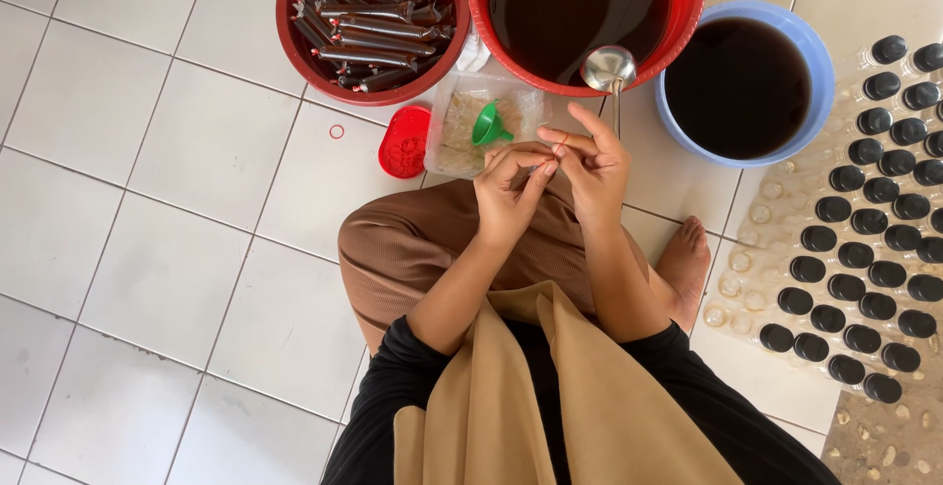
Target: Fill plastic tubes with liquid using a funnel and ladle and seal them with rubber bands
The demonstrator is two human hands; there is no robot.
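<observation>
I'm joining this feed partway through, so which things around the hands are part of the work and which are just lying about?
In use:
left hand
right hand
red rubber band
clear tub with green funnel
bowl of filled dark tubes
red basin, ladle

Lying about:
red lid
stray rubber band
capped bottles
blue basin

Glossy white floor tiles (196, 151); shiny metal ladle (608, 69); smooth red plastic basin (688, 14); matt brown cloth (422, 240)
</observation>
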